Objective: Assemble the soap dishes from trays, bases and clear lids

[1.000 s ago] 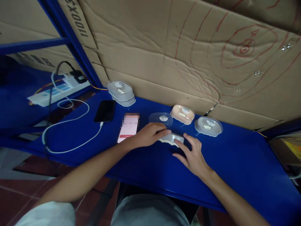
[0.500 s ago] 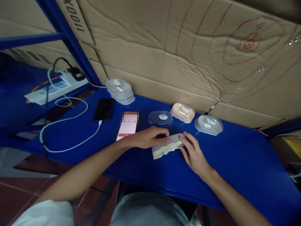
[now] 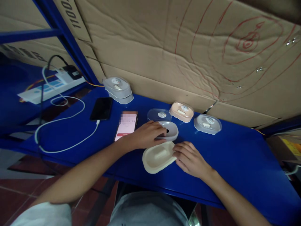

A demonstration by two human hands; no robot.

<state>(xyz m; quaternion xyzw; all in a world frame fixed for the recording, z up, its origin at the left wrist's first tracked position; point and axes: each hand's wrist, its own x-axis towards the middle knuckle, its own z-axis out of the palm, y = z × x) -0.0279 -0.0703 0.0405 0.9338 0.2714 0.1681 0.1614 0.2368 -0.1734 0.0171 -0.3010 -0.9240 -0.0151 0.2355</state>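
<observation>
My left hand (image 3: 148,134) grips the left end of a grey oval plastic shell (image 3: 173,131), which has a dark spot in its hollow. Thumb and fingers close around its edge. In front of it, my right hand (image 3: 191,159) pinches the right end of a cream oval tray (image 3: 151,163), tilted with its hollow side toward me. The two pieces are apart, or nearly so; my left thumb lies close to the cream rim. Just behind the grey shell lies a clear oval lid (image 3: 152,115) with a round sticker.
A peach lidded box (image 3: 181,113) and a grey one (image 3: 207,126) stand at the back. Stacked grey boxes (image 3: 118,89) are at back left. A lit phone (image 3: 125,125), a black phone (image 3: 101,108) on a white cable and a power strip (image 3: 51,89) lie left. Cardboard (image 3: 145,62) walls the rear.
The grey shell and cream tray, together before, are now separated. My left hand has the grey shell at the back; my right hand has the cream tray, turned hollow side toward me.
</observation>
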